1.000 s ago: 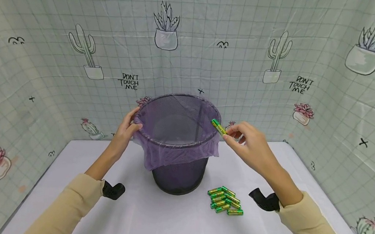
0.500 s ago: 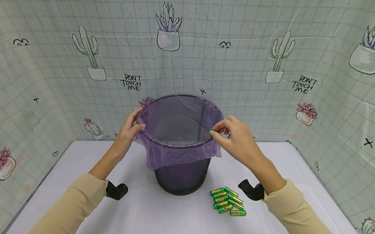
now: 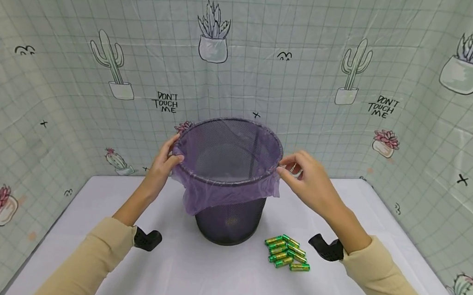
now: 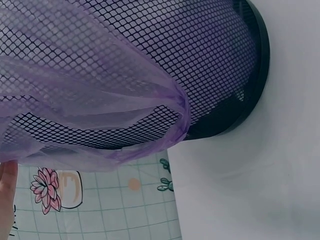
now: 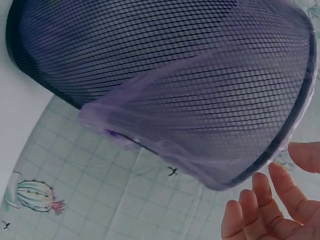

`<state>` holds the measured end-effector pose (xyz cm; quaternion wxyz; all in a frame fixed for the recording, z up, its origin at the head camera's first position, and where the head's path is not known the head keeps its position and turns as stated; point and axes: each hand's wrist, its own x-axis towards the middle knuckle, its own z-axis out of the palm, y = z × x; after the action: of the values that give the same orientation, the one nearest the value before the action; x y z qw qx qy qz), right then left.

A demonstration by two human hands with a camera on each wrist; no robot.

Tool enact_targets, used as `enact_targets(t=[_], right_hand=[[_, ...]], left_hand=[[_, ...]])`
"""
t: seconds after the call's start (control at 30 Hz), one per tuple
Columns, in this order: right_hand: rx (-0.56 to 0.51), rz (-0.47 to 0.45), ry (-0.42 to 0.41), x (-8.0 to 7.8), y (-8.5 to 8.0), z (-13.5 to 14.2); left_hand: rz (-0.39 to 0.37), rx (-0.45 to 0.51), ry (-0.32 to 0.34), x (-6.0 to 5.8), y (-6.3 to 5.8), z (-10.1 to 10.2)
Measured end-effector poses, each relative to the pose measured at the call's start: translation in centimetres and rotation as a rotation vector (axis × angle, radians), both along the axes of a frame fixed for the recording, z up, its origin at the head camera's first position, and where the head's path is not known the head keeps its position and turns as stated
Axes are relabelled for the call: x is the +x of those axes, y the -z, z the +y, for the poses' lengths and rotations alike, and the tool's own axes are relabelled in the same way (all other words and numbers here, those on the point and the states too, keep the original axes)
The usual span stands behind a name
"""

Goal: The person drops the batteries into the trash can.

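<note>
A black mesh wastebasket (image 3: pixel 230 230) stands upright on the white table, lined with a thin purple bag (image 3: pixel 215 199) folded over its rim. My left hand (image 3: pixel 161 165) grips the rim and liner on the left side; in the left wrist view only part of a finger (image 4: pixel 7 195) shows. At the right rim is my right hand (image 3: pixel 310 181), thumb and fingers parted, with nothing between them. In the right wrist view its fingers (image 5: pixel 261 192) lie close beside the rim. A faint yellowish patch shows through the basket's lower mesh. Several green-and-gold batteries (image 3: pixel 286 252) lie in a group right of the basket.
The white table (image 3: pixel 209 279) meets a cloth backdrop (image 3: pixel 241 83) printed with cacti, behind and on both sides. A black wrist mount (image 3: pixel 147 239) sits at each sleeve cuff.
My right hand carried a battery left over the rim, let it go, and drew back slightly right, now without it. The left hand has stayed at the rim.
</note>
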<state>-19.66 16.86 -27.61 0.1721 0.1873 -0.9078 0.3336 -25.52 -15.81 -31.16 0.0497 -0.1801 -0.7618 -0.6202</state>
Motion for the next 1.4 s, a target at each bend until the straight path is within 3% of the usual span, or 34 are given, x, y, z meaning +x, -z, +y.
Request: enact_targets(t=[0.43, 0.87, 1.13, 1.4], right_hand=[[0.041, -0.121, 0.085, 1.1, 5.9, 3.5], [0.032, -0.332, 0.162, 2.8, 12.3, 6.9], [0.018, -0.443, 0.2, 2.7, 15.2, 7.4], [-0.017, -0.542, 0.198, 2.1, 16.9, 7.2]], left_hand=[[-0.002, -0.001, 0.003, 0.1, 0.0, 0.1], [-0.004, -0.003, 0.006, 0.3, 0.2, -0.1], [-0.002, -0.009, 0.008, 0.3, 0.1, -0.1], [0.003, -0.005, 0.008, 0.3, 0.0, 0.0]])
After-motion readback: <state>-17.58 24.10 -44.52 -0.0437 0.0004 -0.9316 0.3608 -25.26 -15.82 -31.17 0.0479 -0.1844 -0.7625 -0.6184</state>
